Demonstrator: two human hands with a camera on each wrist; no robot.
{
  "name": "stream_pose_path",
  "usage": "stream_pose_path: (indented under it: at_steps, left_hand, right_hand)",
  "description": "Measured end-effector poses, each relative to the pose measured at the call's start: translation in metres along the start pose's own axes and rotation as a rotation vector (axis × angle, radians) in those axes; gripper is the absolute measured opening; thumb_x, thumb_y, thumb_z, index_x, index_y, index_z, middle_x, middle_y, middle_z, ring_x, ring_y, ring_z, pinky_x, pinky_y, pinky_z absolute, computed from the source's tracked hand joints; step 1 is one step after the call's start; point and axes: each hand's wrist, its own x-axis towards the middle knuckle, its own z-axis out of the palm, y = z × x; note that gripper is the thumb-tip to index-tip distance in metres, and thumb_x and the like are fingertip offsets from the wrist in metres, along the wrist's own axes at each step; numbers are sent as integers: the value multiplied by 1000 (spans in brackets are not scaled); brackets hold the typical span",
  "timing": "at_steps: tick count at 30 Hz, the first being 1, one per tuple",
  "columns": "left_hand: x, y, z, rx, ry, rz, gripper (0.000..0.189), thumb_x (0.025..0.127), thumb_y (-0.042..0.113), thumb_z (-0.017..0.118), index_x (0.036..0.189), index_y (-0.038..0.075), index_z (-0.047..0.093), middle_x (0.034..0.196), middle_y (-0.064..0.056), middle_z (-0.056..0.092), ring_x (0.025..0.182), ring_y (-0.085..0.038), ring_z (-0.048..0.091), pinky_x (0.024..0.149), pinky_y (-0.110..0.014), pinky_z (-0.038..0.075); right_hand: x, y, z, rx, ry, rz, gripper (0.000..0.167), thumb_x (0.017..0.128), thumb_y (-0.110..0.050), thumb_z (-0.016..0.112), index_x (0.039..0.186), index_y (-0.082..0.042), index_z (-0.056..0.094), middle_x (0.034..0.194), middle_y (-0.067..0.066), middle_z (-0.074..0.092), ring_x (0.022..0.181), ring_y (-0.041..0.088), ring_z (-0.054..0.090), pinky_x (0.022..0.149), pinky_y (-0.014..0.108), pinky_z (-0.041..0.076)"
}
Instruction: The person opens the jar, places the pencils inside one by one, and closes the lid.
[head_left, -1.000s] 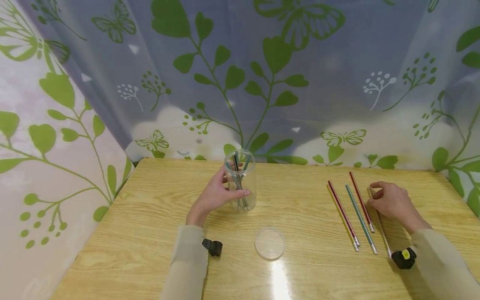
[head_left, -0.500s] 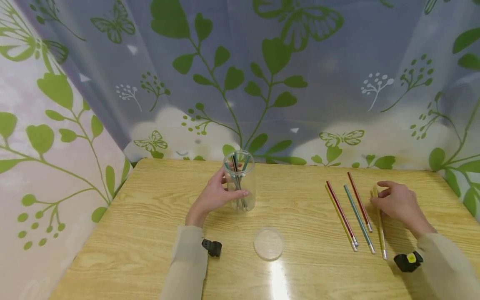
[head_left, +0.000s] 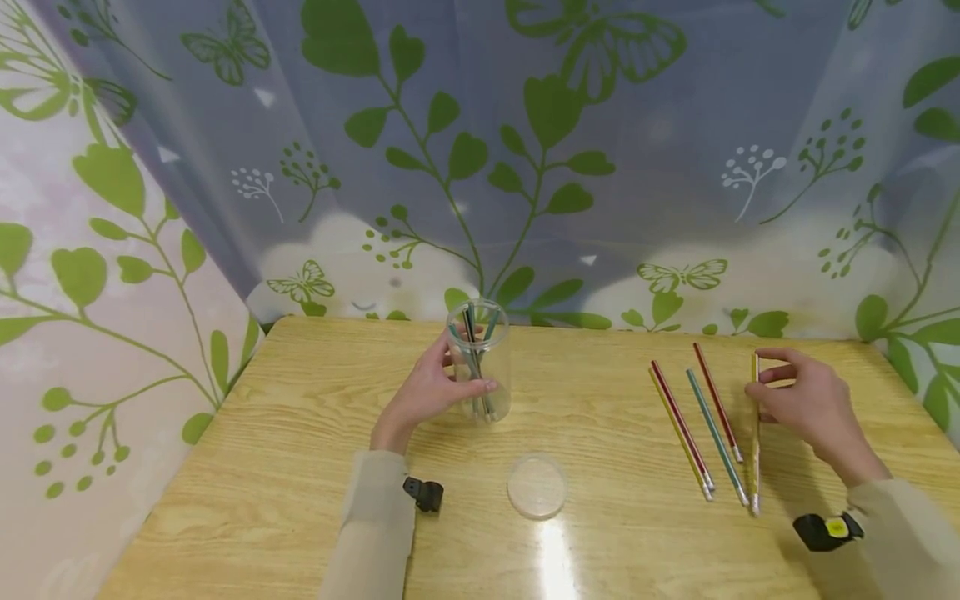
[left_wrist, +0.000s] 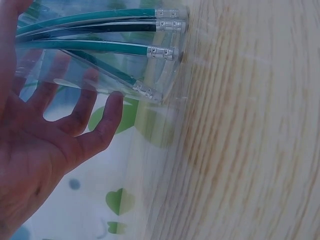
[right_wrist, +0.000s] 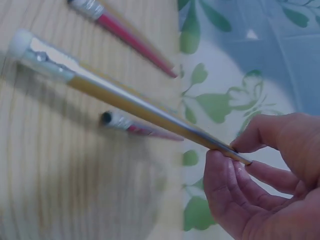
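My left hand grips a clear plastic jar that stands upright at the table's back, its thumb across the front. Inside lean several teal and dark pencils, their eraser ends down at the jar's base. Over on the right, my right hand pinches a yellow pencil near its far end, between thumb and fingers. The pencil's white eraser points toward the near side of the table. The left wrist view shows the fingers wrapped behind the jar wall.
Left of the right hand lie a yellow pencil, two red pencils and a teal pencil, roughly side by side. A round clear lid lies in front of the jar. A patterned curtain hangs behind the wooden table.
My right hand has picked at the yellow pencil and lifted its far end, moving slightly right; the pencil has swung more upright in the head view. The left hand and jar stay put.
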Motion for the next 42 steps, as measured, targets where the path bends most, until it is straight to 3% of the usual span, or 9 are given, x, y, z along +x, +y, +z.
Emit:
stream_pose_path:
  at_steps: [3, 8, 11, 17, 23, 32, 38, 42]
  left_hand:
    - [0, 0, 0, -2, 3, 4, 83, 84, 24, 86, 154, 31, 42, 152, 1, 47, 137, -33, 50, 94, -50, 58]
    - [0, 1, -1, 15, 4, -2, 83, 84, 26, 86, 154, 32, 41, 152, 1, 47, 137, -34, 49, 96, -51, 56]
    - [0, 2, -1, 18, 3, -8, 85, 83, 27, 87, 154, 34, 40, 153, -1, 46, 137, -35, 49, 97, -52, 56]
    - [0, 1, -1, 14, -1, -11, 84, 83, 28, 87, 153, 37, 41, 153, -1, 47, 137, -34, 49, 98, -53, 55]
    - [1, -1, 0, 14, -1, -20, 84, 83, 29, 87, 152, 37, 41, 152, -1, 47, 136, -34, 49, 96, -52, 56]
    - [0, 1, 0, 24, 6, -11, 84, 82, 28, 87, 153, 34, 42, 152, 0, 48, 136, -35, 50, 97, -52, 55]
    - [0, 0, 0, 0, 1, -10, 84, 83, 26, 87, 153, 32, 42, 153, -2, 47, 136, -35, 49, 95, -50, 57]
    - [0, 0, 0, -4, 4, -11, 83, 82, 26, 87, 152, 35, 43, 151, -1, 48, 135, -34, 50, 92, -49, 58]
  right_hand:
    - [-3, -11, -2, 8, 62, -28, 63, 96, -17, 66, 150, 5, 42, 111, 17, 66, 68, -16, 58, 59, 31, 62]
    - [-11, -33, -4, 86, 196, -78, 57, 95, -14, 64, 148, -2, 48, 92, -23, 58, 70, -19, 58, 55, 22, 58]
    - [-14, -48, -5, 177, 282, -122, 51, 94, -10, 64, 144, -10, 53, 90, -30, 56, 72, -17, 59, 55, 18, 57]
    - [-22, -80, -3, 379, 382, -217, 50, 92, 1, 66, 136, -22, 58, 96, -16, 62, 75, -7, 66, 59, 17, 58]
    - [-26, -107, -1, 715, 454, -332, 51, 85, 14, 66, 131, -7, 59, 96, 6, 62, 72, 9, 68, 57, 22, 59]
    - [-24, -141, 3, 1013, 496, -570, 44, 83, 20, 66, 122, 2, 57, 90, 13, 62, 69, 18, 69, 61, 27, 61]
    - [-20, -162, 8, 1093, 510, -638, 44, 81, 22, 64, 119, 3, 56, 87, 15, 63, 67, 21, 69, 61, 31, 62]
    - [-17, -172, 12, 1049, 513, -668, 44, 83, 20, 65, 120, -2, 57, 89, 14, 63, 69, 21, 69, 61, 33, 62]
